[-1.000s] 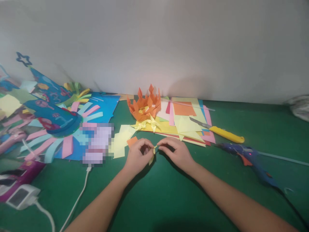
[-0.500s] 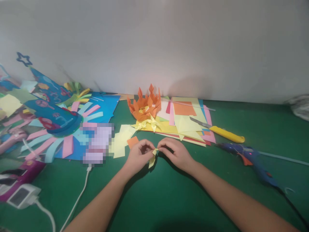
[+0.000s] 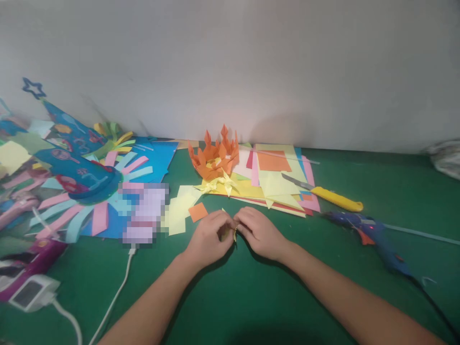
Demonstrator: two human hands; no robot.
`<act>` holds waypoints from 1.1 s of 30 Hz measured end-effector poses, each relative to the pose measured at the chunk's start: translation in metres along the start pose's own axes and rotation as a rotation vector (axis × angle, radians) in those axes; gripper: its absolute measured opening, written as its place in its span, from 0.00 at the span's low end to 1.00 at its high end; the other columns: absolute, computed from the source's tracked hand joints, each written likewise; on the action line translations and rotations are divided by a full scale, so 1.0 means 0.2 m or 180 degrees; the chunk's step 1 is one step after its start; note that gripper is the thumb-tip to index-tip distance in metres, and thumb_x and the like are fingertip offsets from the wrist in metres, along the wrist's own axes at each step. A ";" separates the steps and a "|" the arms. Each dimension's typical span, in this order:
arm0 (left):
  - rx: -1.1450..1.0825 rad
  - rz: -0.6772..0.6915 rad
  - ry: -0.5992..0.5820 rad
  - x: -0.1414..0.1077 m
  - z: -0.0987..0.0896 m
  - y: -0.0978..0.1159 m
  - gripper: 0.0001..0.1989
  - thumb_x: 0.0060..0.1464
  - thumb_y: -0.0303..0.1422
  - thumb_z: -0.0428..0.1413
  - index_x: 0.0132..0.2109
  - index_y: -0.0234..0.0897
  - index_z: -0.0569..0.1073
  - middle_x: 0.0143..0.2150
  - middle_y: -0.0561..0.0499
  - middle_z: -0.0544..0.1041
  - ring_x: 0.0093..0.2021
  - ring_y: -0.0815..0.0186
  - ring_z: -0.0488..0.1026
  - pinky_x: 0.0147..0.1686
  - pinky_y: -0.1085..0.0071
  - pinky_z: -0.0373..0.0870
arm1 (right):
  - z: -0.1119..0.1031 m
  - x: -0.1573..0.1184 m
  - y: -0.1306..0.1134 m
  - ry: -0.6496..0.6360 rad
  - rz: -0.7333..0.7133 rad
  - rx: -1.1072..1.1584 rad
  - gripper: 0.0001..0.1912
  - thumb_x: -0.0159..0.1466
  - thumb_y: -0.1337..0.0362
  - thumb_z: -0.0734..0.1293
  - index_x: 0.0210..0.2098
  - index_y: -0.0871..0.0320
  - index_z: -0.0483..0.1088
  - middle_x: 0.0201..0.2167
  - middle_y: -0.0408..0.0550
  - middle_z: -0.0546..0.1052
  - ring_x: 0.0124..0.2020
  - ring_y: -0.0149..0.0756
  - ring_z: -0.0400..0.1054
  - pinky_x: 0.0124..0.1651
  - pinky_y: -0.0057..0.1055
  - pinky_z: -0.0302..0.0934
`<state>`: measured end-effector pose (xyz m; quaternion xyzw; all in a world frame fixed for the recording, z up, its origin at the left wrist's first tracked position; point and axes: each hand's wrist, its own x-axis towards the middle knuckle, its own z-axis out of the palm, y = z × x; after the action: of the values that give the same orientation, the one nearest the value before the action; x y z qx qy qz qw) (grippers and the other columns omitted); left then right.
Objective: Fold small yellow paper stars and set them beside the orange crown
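Observation:
Between my hands is a small piece of folded pale yellow paper, mostly hidden by the fingers. My left hand is closed round its left part. The fingertips of my right hand pinch it from the right, close against the left fingertips. Just beyond my left hand lies a small orange paper square. Farther back, folded yellow paper shapes rest on yellow sheets, in front of an orange folded-paper crown.
Stacked coloured paper lies at the back, with a yellow cutter at its right edge. A blue glue gun is at the right. At the left are blue paper cone hats, a blurred-out object and white cables.
My left hand has turned and closed more over the yellow paper, which shows less now. My hands are nearer each other, and the orange square is more exposed.

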<state>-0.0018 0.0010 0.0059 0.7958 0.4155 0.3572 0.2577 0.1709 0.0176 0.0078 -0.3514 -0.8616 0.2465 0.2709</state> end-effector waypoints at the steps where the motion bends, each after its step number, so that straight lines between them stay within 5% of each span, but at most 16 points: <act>1: 0.0052 0.0037 0.0005 0.00 0.00 0.00 0.05 0.50 0.23 0.49 0.32 0.37 0.66 0.28 0.52 0.67 0.26 0.70 0.62 0.27 0.73 0.60 | 0.00 0.00 0.00 -0.0006 0.0035 0.0019 0.10 0.66 0.67 0.55 0.30 0.58 0.62 0.27 0.47 0.68 0.32 0.37 0.60 0.36 0.33 0.56; 8: 0.0299 -0.0595 0.0424 0.01 -0.01 0.01 0.04 0.49 0.25 0.51 0.33 0.38 0.65 0.26 0.56 0.66 0.24 0.71 0.62 0.26 0.75 0.60 | 0.01 0.00 0.02 0.0520 0.0766 0.0662 0.04 0.64 0.65 0.60 0.39 0.56 0.64 0.29 0.43 0.69 0.29 0.32 0.63 0.32 0.28 0.58; 12: 0.0308 -0.1020 0.0598 0.02 -0.01 0.02 0.03 0.49 0.27 0.53 0.32 0.38 0.64 0.25 0.57 0.66 0.23 0.72 0.62 0.25 0.75 0.60 | 0.00 0.00 0.02 0.0440 0.0670 0.0812 0.08 0.64 0.61 0.61 0.31 0.57 0.66 0.26 0.43 0.69 0.27 0.31 0.62 0.31 0.27 0.56; 18: 0.0246 -0.1126 0.0596 0.01 -0.01 0.01 0.04 0.49 0.27 0.52 0.33 0.38 0.65 0.27 0.56 0.69 0.24 0.72 0.63 0.25 0.75 0.61 | 0.01 -0.01 -0.02 0.0269 0.0508 0.0586 0.10 0.58 0.59 0.68 0.34 0.58 0.68 0.26 0.44 0.70 0.28 0.32 0.61 0.31 0.28 0.56; 33: 0.0268 -0.1092 0.0550 0.01 0.01 0.02 0.04 0.49 0.26 0.52 0.33 0.39 0.65 0.27 0.56 0.70 0.23 0.72 0.63 0.25 0.75 0.61 | 0.03 0.00 -0.04 0.0333 0.0711 0.0152 0.08 0.61 0.69 0.61 0.29 0.58 0.71 0.24 0.44 0.72 0.27 0.32 0.64 0.31 0.28 0.55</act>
<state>0.0019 0.0015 0.0082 0.6898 0.5801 0.3573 0.2447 0.1630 0.0108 0.0078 -0.4510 -0.7957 0.2770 0.2945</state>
